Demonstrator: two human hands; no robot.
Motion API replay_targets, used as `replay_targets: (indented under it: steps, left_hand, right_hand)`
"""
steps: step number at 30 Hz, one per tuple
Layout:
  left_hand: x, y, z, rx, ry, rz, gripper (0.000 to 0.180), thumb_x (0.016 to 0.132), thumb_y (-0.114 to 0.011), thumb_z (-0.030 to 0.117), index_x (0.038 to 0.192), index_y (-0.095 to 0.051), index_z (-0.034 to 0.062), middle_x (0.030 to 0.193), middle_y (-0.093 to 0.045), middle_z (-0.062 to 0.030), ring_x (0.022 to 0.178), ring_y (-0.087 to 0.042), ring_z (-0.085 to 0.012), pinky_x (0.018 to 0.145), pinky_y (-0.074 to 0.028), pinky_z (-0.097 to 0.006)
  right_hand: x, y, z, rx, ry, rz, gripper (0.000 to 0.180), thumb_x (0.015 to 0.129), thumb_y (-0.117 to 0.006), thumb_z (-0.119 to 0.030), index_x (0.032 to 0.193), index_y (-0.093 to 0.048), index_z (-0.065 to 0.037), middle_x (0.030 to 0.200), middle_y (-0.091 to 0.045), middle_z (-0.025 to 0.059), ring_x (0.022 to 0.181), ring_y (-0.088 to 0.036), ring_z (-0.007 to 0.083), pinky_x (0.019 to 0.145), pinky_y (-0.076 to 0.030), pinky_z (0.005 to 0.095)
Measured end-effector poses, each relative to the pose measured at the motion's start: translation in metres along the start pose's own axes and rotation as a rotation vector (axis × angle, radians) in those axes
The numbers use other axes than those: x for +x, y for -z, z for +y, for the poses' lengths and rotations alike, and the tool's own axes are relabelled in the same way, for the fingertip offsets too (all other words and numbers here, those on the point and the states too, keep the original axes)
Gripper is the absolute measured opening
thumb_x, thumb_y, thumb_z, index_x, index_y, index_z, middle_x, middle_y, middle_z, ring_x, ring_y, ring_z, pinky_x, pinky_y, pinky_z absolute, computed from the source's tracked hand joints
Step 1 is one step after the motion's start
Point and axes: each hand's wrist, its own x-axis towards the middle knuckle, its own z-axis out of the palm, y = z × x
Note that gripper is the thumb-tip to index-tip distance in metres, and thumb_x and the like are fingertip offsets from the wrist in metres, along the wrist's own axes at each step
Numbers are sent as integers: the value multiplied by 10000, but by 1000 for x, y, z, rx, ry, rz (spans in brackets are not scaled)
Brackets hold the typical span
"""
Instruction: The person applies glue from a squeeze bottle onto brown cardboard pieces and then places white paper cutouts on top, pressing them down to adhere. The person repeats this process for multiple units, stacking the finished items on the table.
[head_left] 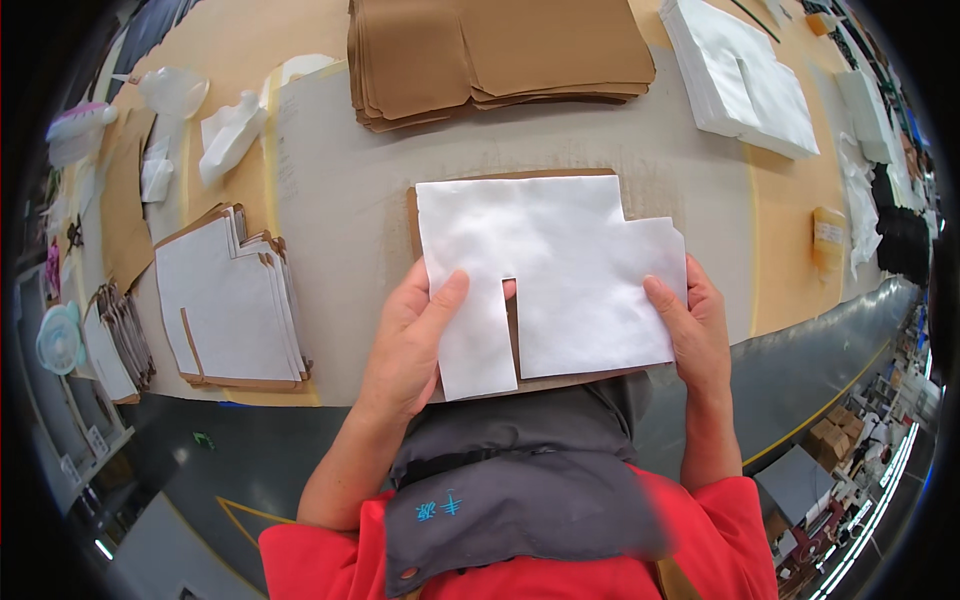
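Note:
A white padded-looking sheet (pixel 570 270) with a stepped corner and a narrow slot lies in front of me at the table's near edge. Brown board (pixel 413 225) shows along its left and far edges. My left hand (pixel 408 330) is closed on the left side of the white sheet, thumb on top and fingers underneath; a fingertip shows through the slot. On the opposite side, my right hand (pixel 698 325) grips the right edge the same way, thumb above. How the sheet and the brown board are joined, if at all, I cannot tell.
A stack of brown boards (pixel 560 45) lies at the far middle. White sheets (pixel 740 85) are piled far right. At left lies a stack of white-faced brown pieces (pixel 225 310), with more pieces (pixel 110 345) beyond. A clear bottle (pixel 175 92) and a yellowish container (pixel 828 240) flank the table.

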Motion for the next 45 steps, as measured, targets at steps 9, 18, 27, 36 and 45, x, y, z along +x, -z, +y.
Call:
replay_targets:
  steps: [9,18,27,36,45]
  left_hand:
    - [-7,2,4,311,-191,57,603,995,-579,70,1522,-295,4,1245,-634,-130,1008,-646,-139,900,-518,-288]
    - [-14,11,9,754,-238,99,658,963,-610,15,1551,-332,114,839,-537,36,717,-490,-9,675,-419,-162]
    - [-15,12,6,887,-286,164,519,949,-648,69,1445,-497,71,732,-358,61,605,-326,-15,554,-319,-177]
    - [-15,11,4,930,-277,175,544,946,-653,81,1462,-480,103,716,-346,50,587,-318,-31,551,-328,-190]
    - [-17,10,5,1013,-329,195,569,935,-670,96,1468,-472,120,708,-387,8,550,-350,-54,539,-363,-213]
  right_hand:
    - [0,2,-5,22,-20,-29,354,963,-648,-122,1267,-569,41,1094,-667,55,956,-599,80,846,-488,237]
    - [1,2,-6,33,8,-50,348,970,-644,-133,1268,-573,32,1063,-677,52,906,-624,72,790,-503,224]
    - [1,0,-4,29,17,-36,354,969,-647,-139,1268,-572,34,1063,-677,55,900,-624,70,783,-504,224]
    - [0,-2,-6,37,9,-25,352,967,-637,-126,1266,-570,47,1064,-675,61,896,-626,75,781,-506,226]
    - [-1,-4,-5,25,14,-28,342,971,-638,-137,1259,-578,37,1058,-673,53,895,-623,73,784,-504,225]
